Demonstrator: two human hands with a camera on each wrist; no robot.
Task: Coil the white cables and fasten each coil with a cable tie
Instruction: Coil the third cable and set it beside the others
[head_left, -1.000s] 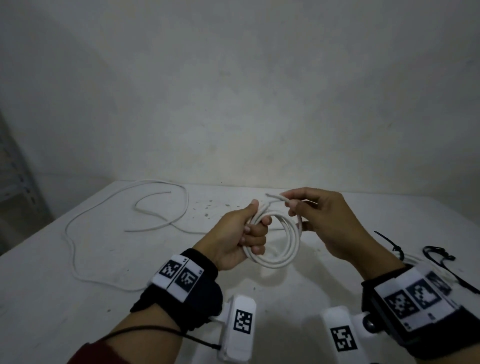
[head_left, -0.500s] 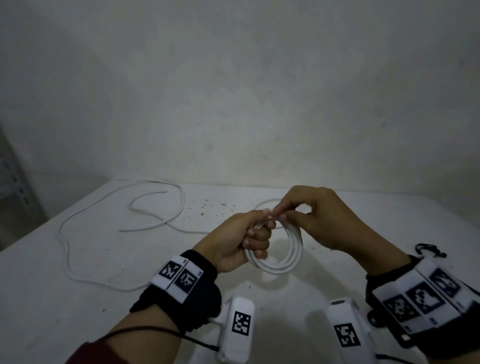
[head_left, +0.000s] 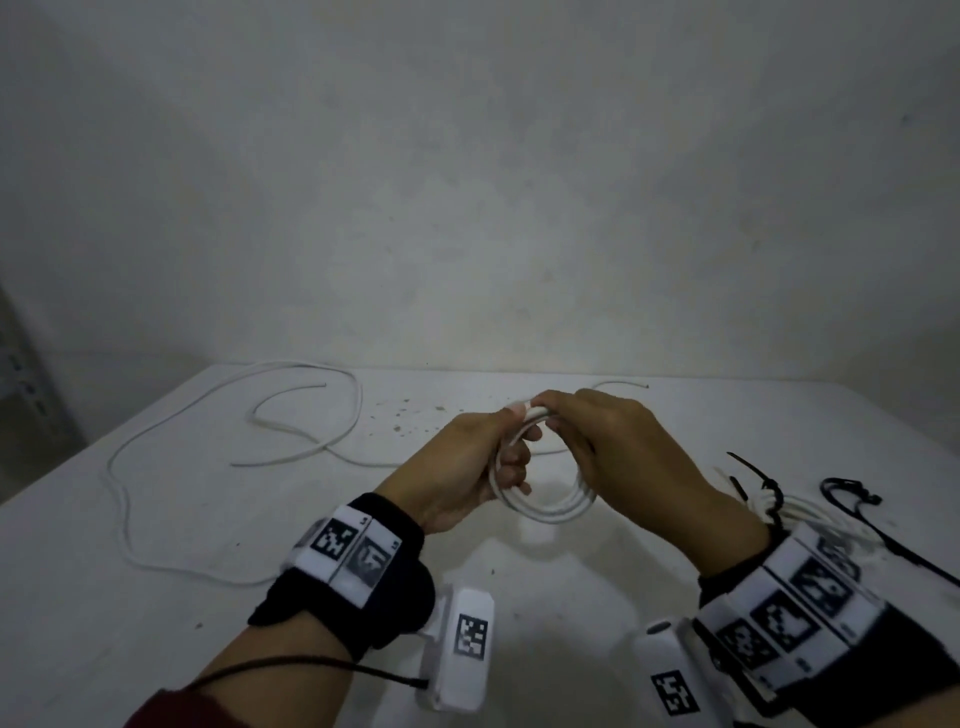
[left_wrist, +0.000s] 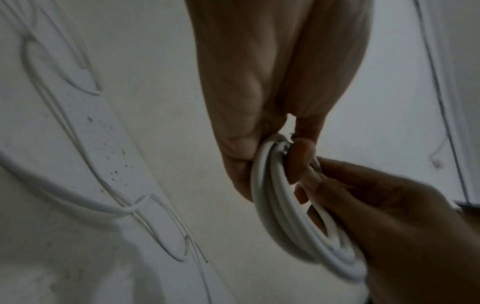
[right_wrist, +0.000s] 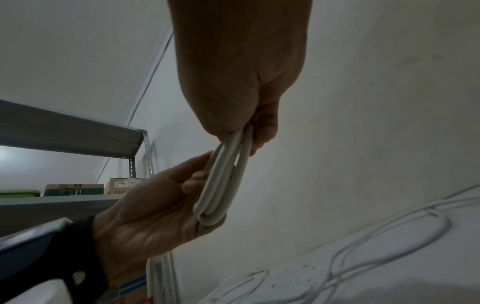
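Observation:
A white cable coil (head_left: 551, 506) of several loops hangs above the table between both hands. My left hand (head_left: 480, 465) grips its left side with fingers curled through the ring. My right hand (head_left: 597, 441) pinches the top of the coil (left_wrist: 275, 207) next to the left thumb. Seen edge-on in the right wrist view, the coil (right_wrist: 223, 185) is pinched by the right hand (right_wrist: 249, 135) at its top. A loose white cable (head_left: 218, 441) sprawls over the table's left half. A coil fastened with a black tie (head_left: 769, 501) lies at the right, beside a loose black cable tie (head_left: 852, 493).
The white table (head_left: 156, 623) meets a plain wall at the back. A metal shelf (right_wrist: 78, 131) with boxes stands off the left edge. Another white cable end (head_left: 621, 385) shows behind my right hand.
My right hand brought the cable's free end down onto the top of the coil and now pinches it there beside the left thumb. The coil stays in the left hand.

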